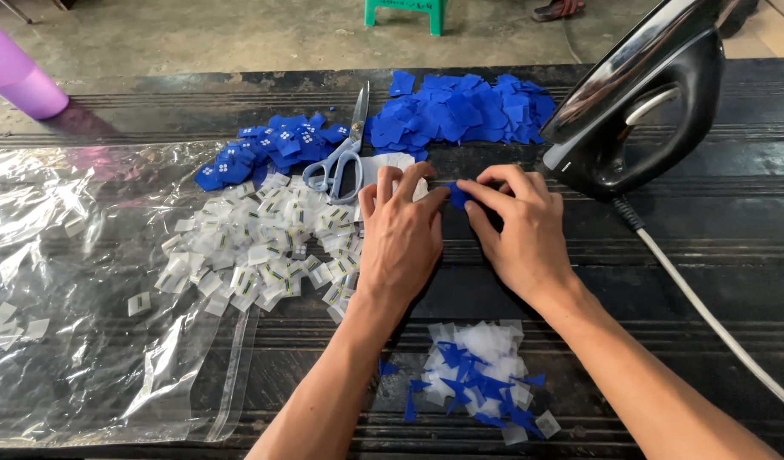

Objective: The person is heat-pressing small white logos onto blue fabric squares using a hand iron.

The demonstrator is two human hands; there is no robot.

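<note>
- The left hand [400,234] lies palm down on the dark desk [732,230], fingers slightly spread, fingertips pressing a white scrap [390,163] beside a small blue patch [457,196].
- The right hand [519,230] is curled, its thumb and forefinger pinching that blue patch, which sits between the two hands at the middle of the desk.
- The two hands' fingertips are almost touching over the patch.
- Scissors [345,153] with pale blue handles lie just beyond the left hand, blades pointing away from the person.
- A heap of white tags [255,247] spreads to the left of the left hand, partly on a clear plastic bag [94,341].
- A pile of blue patches with white squares [268,149] lies left of the scissors.
- A bigger pile of plain blue patches [464,111] lies at the far side of the desk, beyond the hands.
- A black iron [647,102] stands upright just right of the right hand, its white cord [707,315] running toward the near right edge.
- A small heap of blue and white offcuts [481,379] lies between the forearms, near the front edge.
- A purple cylinder [17,72] stands at the far left, and green stool [404,13] legs show on the floor beyond the desk.
</note>
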